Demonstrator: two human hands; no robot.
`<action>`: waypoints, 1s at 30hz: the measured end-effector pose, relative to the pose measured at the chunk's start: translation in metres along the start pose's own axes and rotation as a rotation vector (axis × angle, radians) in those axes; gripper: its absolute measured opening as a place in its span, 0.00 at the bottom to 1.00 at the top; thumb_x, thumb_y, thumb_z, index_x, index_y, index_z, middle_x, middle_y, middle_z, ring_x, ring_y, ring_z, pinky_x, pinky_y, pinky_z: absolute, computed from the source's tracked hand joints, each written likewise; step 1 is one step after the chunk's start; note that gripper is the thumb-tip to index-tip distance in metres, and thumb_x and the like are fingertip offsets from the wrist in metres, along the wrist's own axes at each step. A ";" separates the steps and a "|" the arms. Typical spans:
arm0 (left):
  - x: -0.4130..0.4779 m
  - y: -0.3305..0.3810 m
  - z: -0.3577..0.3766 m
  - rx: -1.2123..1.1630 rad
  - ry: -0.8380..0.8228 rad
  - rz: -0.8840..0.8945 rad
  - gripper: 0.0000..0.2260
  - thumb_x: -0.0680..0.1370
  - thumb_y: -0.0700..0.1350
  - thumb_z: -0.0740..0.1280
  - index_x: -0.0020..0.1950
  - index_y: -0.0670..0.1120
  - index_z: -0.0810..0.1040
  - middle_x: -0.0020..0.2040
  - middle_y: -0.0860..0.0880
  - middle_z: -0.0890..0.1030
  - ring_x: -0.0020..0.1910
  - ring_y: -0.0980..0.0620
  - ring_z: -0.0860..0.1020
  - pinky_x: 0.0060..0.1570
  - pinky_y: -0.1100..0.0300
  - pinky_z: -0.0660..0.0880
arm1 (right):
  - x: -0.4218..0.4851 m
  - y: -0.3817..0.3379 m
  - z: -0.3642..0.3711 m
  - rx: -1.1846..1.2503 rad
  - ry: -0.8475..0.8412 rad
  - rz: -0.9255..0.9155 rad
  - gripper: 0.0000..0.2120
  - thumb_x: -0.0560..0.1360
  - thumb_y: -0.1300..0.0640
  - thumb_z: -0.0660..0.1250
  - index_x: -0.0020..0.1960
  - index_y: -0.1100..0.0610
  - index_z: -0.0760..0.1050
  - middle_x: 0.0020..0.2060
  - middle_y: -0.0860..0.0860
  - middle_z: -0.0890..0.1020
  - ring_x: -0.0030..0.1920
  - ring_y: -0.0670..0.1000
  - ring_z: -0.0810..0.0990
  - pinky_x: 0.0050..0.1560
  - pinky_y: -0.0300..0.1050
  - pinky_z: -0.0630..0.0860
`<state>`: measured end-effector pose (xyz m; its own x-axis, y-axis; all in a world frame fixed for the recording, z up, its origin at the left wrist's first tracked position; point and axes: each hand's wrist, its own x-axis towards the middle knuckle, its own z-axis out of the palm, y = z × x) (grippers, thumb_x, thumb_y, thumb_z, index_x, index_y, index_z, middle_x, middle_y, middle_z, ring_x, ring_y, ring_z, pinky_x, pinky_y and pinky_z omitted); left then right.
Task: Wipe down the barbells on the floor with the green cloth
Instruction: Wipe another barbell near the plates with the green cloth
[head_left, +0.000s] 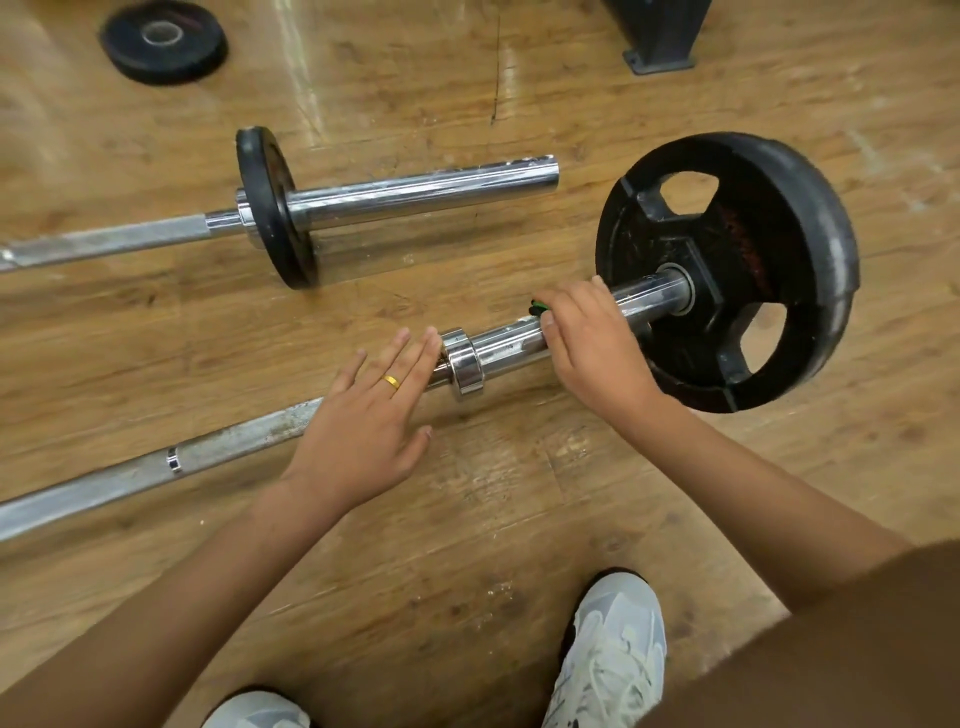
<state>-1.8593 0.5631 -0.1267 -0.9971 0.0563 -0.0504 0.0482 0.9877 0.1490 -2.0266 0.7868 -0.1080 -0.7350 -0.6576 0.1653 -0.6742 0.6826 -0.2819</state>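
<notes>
Though mostly hidden, green cloth (538, 306) in grip of right hand (592, 345); left hand (366, 421) released.

**No legible text in view**

Checked all surfaces; no word, number, brand or sign readable.

- Large weight plate (737, 244) on the near barbell (104, 483), right side of floor: reddish raised marks on the black face, too worn and blurred to make out as letters or digits.
- Small loose plate (163, 41), far left corner of floor: faint reddish streak near the hub, unreadable.
- White shoe (613, 670), near edge of floor: dark markings along the side, no characters distinguishable.
</notes>
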 end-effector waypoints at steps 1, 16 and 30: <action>0.002 -0.003 0.000 0.001 -0.005 -0.001 0.43 0.77 0.55 0.68 0.84 0.46 0.46 0.83 0.51 0.50 0.82 0.49 0.51 0.78 0.46 0.54 | 0.004 0.003 -0.002 -0.028 -0.012 -0.039 0.16 0.84 0.57 0.55 0.67 0.60 0.75 0.59 0.54 0.79 0.63 0.54 0.75 0.77 0.53 0.57; 0.028 -0.025 -0.006 -0.052 -0.011 -0.023 0.44 0.78 0.58 0.66 0.83 0.49 0.41 0.83 0.53 0.50 0.82 0.53 0.45 0.79 0.47 0.51 | 0.039 0.006 0.002 -0.060 -0.028 0.020 0.17 0.85 0.54 0.54 0.67 0.57 0.75 0.59 0.51 0.79 0.60 0.53 0.73 0.61 0.50 0.63; 0.043 -0.048 -0.008 -0.113 -0.029 0.022 0.44 0.79 0.54 0.67 0.83 0.51 0.39 0.80 0.57 0.46 0.80 0.57 0.43 0.79 0.49 0.53 | 0.058 0.019 0.007 -0.015 -0.036 -0.041 0.16 0.84 0.58 0.55 0.65 0.63 0.76 0.57 0.57 0.79 0.58 0.58 0.74 0.63 0.54 0.68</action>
<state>-1.9053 0.5173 -0.1280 -0.9937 0.0835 -0.0743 0.0615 0.9636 0.2603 -2.0815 0.7589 -0.1099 -0.7037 -0.6962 0.1420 -0.7050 0.6592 -0.2616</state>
